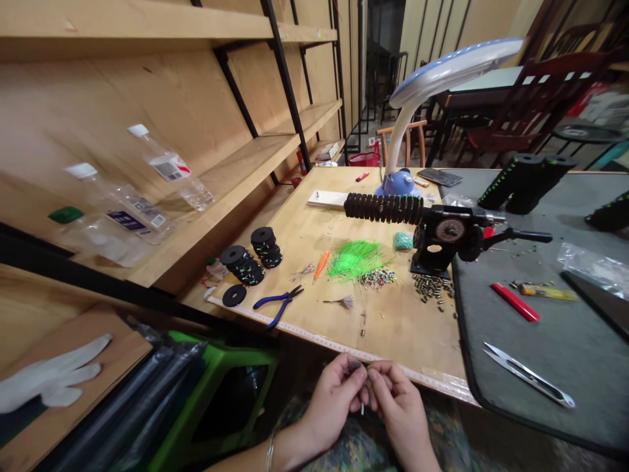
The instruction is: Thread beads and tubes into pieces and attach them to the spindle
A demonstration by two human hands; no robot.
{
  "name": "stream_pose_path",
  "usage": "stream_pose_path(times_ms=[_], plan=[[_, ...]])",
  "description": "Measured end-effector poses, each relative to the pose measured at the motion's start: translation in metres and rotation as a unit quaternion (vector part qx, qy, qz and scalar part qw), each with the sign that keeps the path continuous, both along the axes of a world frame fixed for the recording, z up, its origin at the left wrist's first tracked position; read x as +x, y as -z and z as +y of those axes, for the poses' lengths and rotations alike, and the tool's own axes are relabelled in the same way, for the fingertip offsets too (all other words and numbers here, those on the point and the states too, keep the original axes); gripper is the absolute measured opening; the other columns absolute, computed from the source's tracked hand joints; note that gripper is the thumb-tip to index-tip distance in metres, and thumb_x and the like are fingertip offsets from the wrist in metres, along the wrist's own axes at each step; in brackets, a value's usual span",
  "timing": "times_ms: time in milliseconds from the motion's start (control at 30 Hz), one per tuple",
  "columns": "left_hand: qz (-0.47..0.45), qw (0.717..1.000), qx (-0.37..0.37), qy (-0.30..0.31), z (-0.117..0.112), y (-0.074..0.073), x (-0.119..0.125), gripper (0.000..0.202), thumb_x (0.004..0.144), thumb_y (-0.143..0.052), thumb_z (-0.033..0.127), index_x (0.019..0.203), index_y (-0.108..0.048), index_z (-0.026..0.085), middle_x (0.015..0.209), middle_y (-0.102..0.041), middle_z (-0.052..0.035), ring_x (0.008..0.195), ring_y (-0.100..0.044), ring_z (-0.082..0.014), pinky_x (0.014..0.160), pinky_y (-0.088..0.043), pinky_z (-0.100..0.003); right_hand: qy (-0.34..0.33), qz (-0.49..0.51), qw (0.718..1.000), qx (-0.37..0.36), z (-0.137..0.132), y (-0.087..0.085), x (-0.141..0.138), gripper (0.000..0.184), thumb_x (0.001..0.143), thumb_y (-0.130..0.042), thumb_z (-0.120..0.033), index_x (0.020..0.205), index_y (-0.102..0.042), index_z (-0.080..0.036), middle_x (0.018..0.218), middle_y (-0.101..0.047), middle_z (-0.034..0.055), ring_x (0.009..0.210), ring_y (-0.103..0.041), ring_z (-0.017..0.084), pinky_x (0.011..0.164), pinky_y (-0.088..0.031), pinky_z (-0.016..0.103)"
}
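My left hand (334,400) and my right hand (400,406) meet just below the front edge of the wooden board (393,321), over my lap. Both pinch a very small piece (362,408) between thumb and fingertips; it is too small to name. On the board ahead lie a heap of green strands (354,259), a scatter of coloured beads (376,278), small metal pieces (432,287), an orange bit (321,265) and blue-handled pliers (278,303).
A black hand-crank winder (442,239) carries a row of black spools (383,208). Stacks of black spools (248,259) stand at the left. A desk lamp (442,75), snips (528,375), a red lighter (515,301), shelf bottles (170,167), a white glove (52,377) and a green stool (221,367) surround it.
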State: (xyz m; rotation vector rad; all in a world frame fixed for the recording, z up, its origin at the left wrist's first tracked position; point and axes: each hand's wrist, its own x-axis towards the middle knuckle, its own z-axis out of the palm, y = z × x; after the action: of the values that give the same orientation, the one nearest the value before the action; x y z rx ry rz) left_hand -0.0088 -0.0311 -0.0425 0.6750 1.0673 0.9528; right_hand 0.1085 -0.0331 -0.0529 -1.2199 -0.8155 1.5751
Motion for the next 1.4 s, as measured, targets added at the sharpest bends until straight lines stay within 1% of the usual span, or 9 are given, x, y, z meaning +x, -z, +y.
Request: stream_pose_path(times_ms=[267, 400, 567, 800, 1000, 1133, 1233, 1300, 1400], plan=[[-0.021, 0.999, -0.023, -0.018, 0.000, 0.002, 0.002, 0.040, 0.073, -0.071, 0.050, 0.075, -0.051, 0.015, 0.051, -0.053, 0.0049, 0.042, -0.043, -0.0047, 0.041, -0.022, -0.019, 0.001, 0.002, 1.000, 0.009, -0.003, 0.005, -0.001, 0.044, 0.072, -0.069, -0.059, 0.074, -0.055, -0.018, 0.045, -0.052, -0.0059, 0.039, -0.042, 0.008, 0.041, -0.032, 0.019], [-0.041, 0.998, -0.036, -0.027, -0.001, 0.003, 0.002, 0.040, 0.072, -0.073, 0.048, 0.078, -0.053, 0.014, 0.052, -0.051, 0.0057, 0.043, -0.042, -0.0040, 0.041, -0.020, -0.018, -0.003, -0.033, 0.999, 0.039, -0.003, 0.008, 0.001, 0.041, 0.076, -0.066, -0.057, 0.076, -0.056, -0.017, 0.047, -0.055, -0.0042, 0.040, -0.043, 0.009, 0.041, -0.034, 0.019], [-0.048, 0.997, -0.042, -0.038, -0.002, 0.003, 0.004, 0.042, 0.069, -0.075, 0.049, 0.073, -0.052, 0.015, 0.051, -0.049, 0.0061, 0.042, -0.039, -0.0035, 0.040, -0.018, -0.018, -0.013, -0.073, 0.994, 0.075, -0.004, 0.012, 0.002, 0.036, 0.081, -0.060, -0.054, 0.077, -0.055, -0.019, 0.047, -0.056, -0.0037, 0.040, -0.045, 0.010, 0.041, -0.036, 0.020], [-0.039, 0.998, -0.032, -0.040, -0.001, 0.003, 0.006, 0.042, 0.068, -0.076, 0.049, 0.073, -0.052, 0.015, 0.054, -0.046, 0.0072, 0.044, -0.036, -0.0030, 0.041, -0.019, -0.017, -0.021, -0.090, 0.993, 0.072, -0.004, 0.014, 0.001, 0.040, 0.080, -0.059, -0.059, 0.075, -0.052, -0.019, 0.046, -0.054, -0.0048, 0.038, -0.041, 0.009, 0.041, -0.034, 0.020], [-0.050, 0.996, -0.046, -0.063, -0.002, 0.003, 0.007, 0.044, 0.065, -0.078, 0.050, 0.073, -0.051, 0.015, 0.053, -0.046, 0.0074, 0.045, -0.036, -0.0033, 0.040, -0.018, -0.016, -0.024, -0.086, 0.994, 0.068, -0.004, 0.018, 0.002, 0.041, 0.079, -0.061, -0.058, 0.074, -0.054, -0.019, 0.047, -0.054, -0.0041, 0.038, -0.040, 0.009, 0.041, -0.032, 0.021], [-0.035, 0.998, -0.028, -0.049, -0.003, 0.004, 0.007, 0.044, 0.069, -0.073, 0.052, 0.072, -0.050, 0.016, 0.052, -0.048, 0.0067, 0.042, -0.036, -0.0034, 0.040, -0.020, -0.016, -0.022, -0.077, 0.996, 0.045, -0.004, 0.018, 0.003, 0.044, 0.075, -0.062, -0.062, 0.074, -0.053, -0.019, 0.046, -0.054, -0.0045, 0.038, -0.039, 0.008, 0.040, -0.031, 0.020], [0.010, 1.000, 0.003, -0.014, -0.003, 0.002, 0.005, 0.041, 0.074, -0.070, 0.051, 0.076, -0.050, 0.016, 0.052, -0.051, 0.0062, 0.040, -0.038, -0.0034, 0.040, -0.025, -0.016, -0.016, -0.061, 0.998, 0.027, -0.004, 0.017, 0.004, 0.047, 0.072, -0.063, -0.065, 0.072, -0.051, -0.019, 0.043, -0.051, -0.0063, 0.037, -0.038, 0.008, 0.040, -0.029, 0.019], [0.042, 0.999, 0.016, 0.007, -0.003, 0.000, 0.004, 0.040, 0.074, -0.069, 0.051, 0.078, -0.049, 0.016, 0.051, -0.053, 0.0057, 0.039, -0.040, -0.0038, 0.040, -0.028, -0.017, -0.015, -0.053, 0.998, 0.016, -0.004, 0.016, 0.005, 0.049, 0.070, -0.063, -0.067, 0.072, -0.051, -0.019, 0.042, -0.050, -0.0069, 0.037, -0.038, 0.007, 0.040, -0.028, 0.019], [0.071, 0.997, 0.026, 0.016, -0.002, -0.004, 0.002, 0.041, 0.073, -0.069, 0.052, 0.078, -0.049, 0.017, 0.051, -0.055, 0.0050, 0.038, -0.043, -0.0051, 0.040, -0.032, -0.017, -0.017, -0.048, 0.999, 0.007, -0.004, 0.015, 0.006, 0.049, 0.069, -0.065, -0.066, 0.070, -0.051, -0.019, 0.042, -0.051, -0.0063, 0.036, -0.038, 0.007, 0.040, -0.027, 0.019]])
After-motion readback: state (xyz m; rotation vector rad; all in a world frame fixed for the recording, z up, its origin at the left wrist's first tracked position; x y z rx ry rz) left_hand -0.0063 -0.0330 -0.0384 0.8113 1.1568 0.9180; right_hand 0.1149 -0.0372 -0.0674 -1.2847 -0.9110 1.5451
